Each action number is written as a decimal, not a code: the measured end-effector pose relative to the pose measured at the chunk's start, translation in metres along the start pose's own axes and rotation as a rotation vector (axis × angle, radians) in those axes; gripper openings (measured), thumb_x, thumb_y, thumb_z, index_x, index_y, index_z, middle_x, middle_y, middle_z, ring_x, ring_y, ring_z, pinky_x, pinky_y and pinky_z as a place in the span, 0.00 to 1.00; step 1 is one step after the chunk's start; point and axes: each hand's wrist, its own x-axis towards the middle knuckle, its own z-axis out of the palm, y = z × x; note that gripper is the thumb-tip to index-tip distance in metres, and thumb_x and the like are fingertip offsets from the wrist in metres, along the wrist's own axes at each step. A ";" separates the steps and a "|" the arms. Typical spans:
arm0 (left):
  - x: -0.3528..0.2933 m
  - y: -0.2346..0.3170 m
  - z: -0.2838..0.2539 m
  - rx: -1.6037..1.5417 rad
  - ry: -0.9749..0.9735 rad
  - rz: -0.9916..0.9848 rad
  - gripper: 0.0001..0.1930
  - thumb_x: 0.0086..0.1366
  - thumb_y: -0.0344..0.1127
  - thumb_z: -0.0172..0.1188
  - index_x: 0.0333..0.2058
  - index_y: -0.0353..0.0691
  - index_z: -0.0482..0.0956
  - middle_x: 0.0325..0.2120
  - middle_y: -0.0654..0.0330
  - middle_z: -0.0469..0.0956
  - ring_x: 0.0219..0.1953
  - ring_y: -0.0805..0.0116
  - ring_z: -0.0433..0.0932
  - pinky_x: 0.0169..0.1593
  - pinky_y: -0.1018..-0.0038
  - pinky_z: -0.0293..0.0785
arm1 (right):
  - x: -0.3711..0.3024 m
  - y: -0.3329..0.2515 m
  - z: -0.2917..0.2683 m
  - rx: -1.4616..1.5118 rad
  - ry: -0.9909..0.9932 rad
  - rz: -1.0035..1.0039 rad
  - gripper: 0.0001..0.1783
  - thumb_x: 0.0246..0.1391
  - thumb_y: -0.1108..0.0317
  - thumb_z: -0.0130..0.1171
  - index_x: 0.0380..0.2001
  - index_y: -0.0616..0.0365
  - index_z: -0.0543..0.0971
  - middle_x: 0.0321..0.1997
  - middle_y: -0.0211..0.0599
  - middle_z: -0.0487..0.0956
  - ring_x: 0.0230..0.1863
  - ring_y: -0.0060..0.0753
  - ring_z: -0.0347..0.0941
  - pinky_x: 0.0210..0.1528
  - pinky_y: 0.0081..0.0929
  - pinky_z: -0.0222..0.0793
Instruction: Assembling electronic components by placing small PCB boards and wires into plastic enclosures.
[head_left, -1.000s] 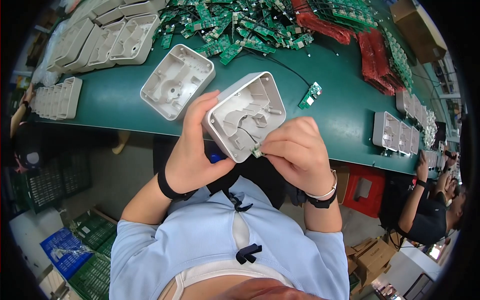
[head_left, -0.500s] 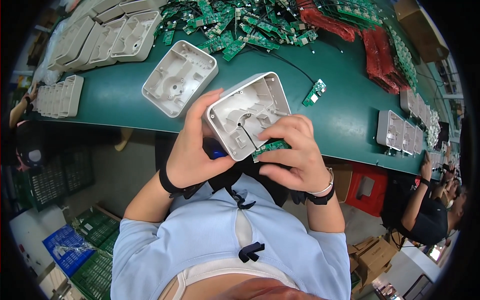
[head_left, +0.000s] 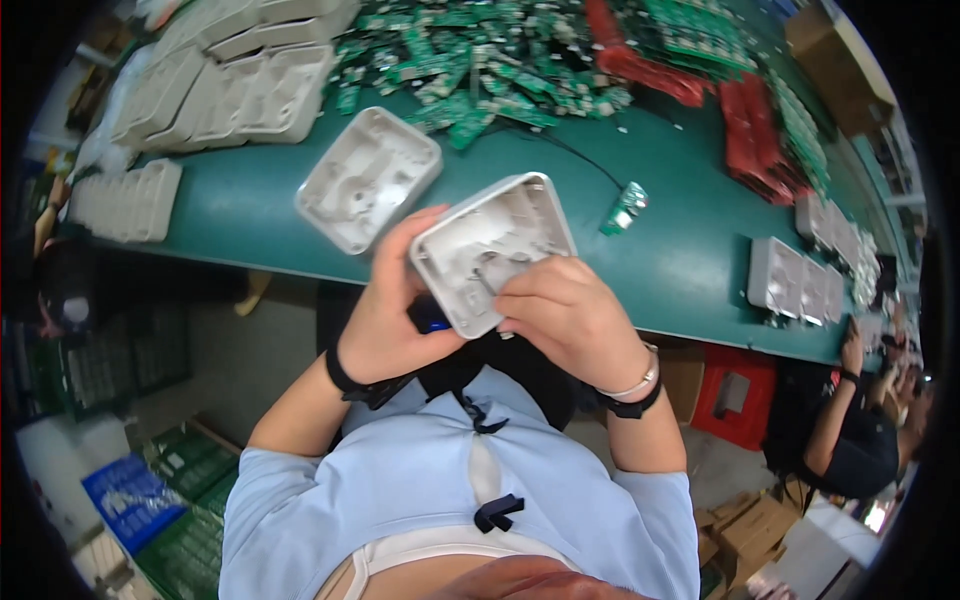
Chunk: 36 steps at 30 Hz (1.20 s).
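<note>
the left hand [head_left: 385,310] grips the case [head_left: 505,215], thumb at its near edge and fingers round its far left side, probably to steady it in the air while its open side faces the wearer. the right hand [head_left: 570,320] bends over the case's near right edge, fingers bunched; i cannot tell what, if anything, they pinch. a dark cable [head_left: 484,284] shows inside the case, just left of those fingertips. beyond the left hand a second case [head_left: 370,180] lies open side up on the table [head_left: 690,275], seemingly within easy reach; beyond the right hand lies a board [head_left: 624,208], apart from the pile [head_left: 470,70]
</note>
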 end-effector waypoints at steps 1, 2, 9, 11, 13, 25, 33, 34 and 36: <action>0.000 -0.001 0.002 -0.024 -0.025 0.012 0.57 0.53 0.22 0.79 0.76 0.41 0.48 0.74 0.47 0.57 0.72 0.56 0.69 0.67 0.58 0.77 | -0.002 0.001 -0.001 -0.009 -0.005 -0.041 0.14 0.48 0.74 0.75 0.40 0.57 0.86 0.46 0.32 0.86 0.46 0.40 0.81 0.50 0.40 0.75; -0.002 0.001 0.004 -0.033 -0.015 0.015 0.58 0.53 0.24 0.80 0.76 0.41 0.48 0.75 0.47 0.57 0.72 0.55 0.69 0.68 0.58 0.76 | -0.004 0.000 -0.005 -0.037 -0.002 -0.013 0.14 0.48 0.74 0.75 0.40 0.57 0.86 0.46 0.32 0.86 0.46 0.40 0.81 0.50 0.40 0.75; -0.015 0.034 -0.040 0.608 0.088 0.157 0.60 0.51 0.50 0.86 0.75 0.37 0.58 0.78 0.45 0.52 0.72 0.47 0.67 0.69 0.55 0.69 | -0.053 -0.016 -0.075 -0.345 0.053 0.004 0.10 0.48 0.73 0.71 0.36 0.55 0.86 0.43 0.30 0.88 0.44 0.39 0.82 0.48 0.37 0.74; -0.014 0.043 -0.058 0.800 0.313 0.168 0.58 0.53 0.51 0.85 0.75 0.37 0.60 0.77 0.44 0.54 0.75 0.47 0.62 0.74 0.54 0.62 | -0.076 -0.009 -0.102 -0.531 0.079 0.131 0.09 0.48 0.73 0.69 0.35 0.54 0.85 0.42 0.30 0.88 0.44 0.39 0.83 0.48 0.38 0.72; -0.017 0.042 -0.074 0.918 0.389 0.105 0.59 0.52 0.49 0.85 0.75 0.37 0.58 0.77 0.43 0.56 0.76 0.47 0.60 0.76 0.53 0.59 | -0.095 0.002 -0.126 -0.609 0.094 0.221 0.08 0.51 0.73 0.69 0.36 0.55 0.85 0.42 0.32 0.88 0.45 0.42 0.83 0.48 0.40 0.71; -0.017 0.010 -0.087 0.774 0.412 -0.111 0.62 0.51 0.40 0.85 0.76 0.32 0.52 0.73 0.40 0.60 0.75 0.46 0.61 0.77 0.57 0.56 | -0.114 0.016 -0.145 -0.996 -0.001 0.368 0.12 0.58 0.76 0.66 0.46 0.58 0.84 0.51 0.37 0.86 0.48 0.48 0.81 0.56 0.43 0.71; -0.012 -0.002 -0.078 0.692 0.476 -0.106 0.60 0.52 0.36 0.84 0.77 0.34 0.51 0.71 0.43 0.63 0.72 0.50 0.66 0.76 0.57 0.58 | 0.015 0.014 -0.063 0.010 0.154 0.650 0.24 0.67 0.69 0.67 0.63 0.64 0.77 0.37 0.36 0.84 0.31 0.25 0.78 0.34 0.23 0.74; -0.010 -0.002 -0.077 0.680 0.492 -0.088 0.60 0.52 0.34 0.83 0.77 0.36 0.51 0.71 0.44 0.64 0.72 0.51 0.65 0.77 0.57 0.56 | 0.035 0.022 -0.059 0.117 0.079 0.706 0.27 0.67 0.67 0.67 0.65 0.66 0.74 0.35 0.35 0.84 0.28 0.23 0.77 0.32 0.22 0.73; -0.012 0.003 -0.074 0.658 0.483 -0.068 0.60 0.51 0.34 0.83 0.77 0.36 0.51 0.70 0.44 0.65 0.71 0.51 0.66 0.77 0.57 0.56 | 0.072 0.043 -0.050 0.223 0.005 0.757 0.30 0.68 0.64 0.67 0.66 0.68 0.72 0.33 0.34 0.84 0.24 0.22 0.76 0.29 0.21 0.73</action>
